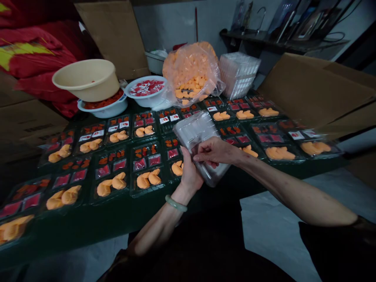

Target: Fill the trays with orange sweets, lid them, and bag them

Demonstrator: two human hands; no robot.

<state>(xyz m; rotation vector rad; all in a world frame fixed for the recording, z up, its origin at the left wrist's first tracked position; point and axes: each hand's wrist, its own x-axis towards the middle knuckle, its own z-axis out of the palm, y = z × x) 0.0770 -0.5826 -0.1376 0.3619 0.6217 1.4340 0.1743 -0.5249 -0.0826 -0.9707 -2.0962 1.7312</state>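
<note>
A stack of clear plastic lids or trays is tilted in front of me above the near edge of the table. My left hand, below a pale green bangle, grips its left side with the thumb up. Over the middle of the stack, my right hand has its fingers curled and pinched together; what lies between the fingertips is hidden. Around them stand rows of clear compartment trays, holding orange shaped pieces, red packets and small red-brown pieces. Some also hold white sachets.
Behind the trays stand a cream basin on a blue basin, a bowl of red-and-white sachets, a bag of orange pieces and stacked clear trays. An open cardboard box borders the right side.
</note>
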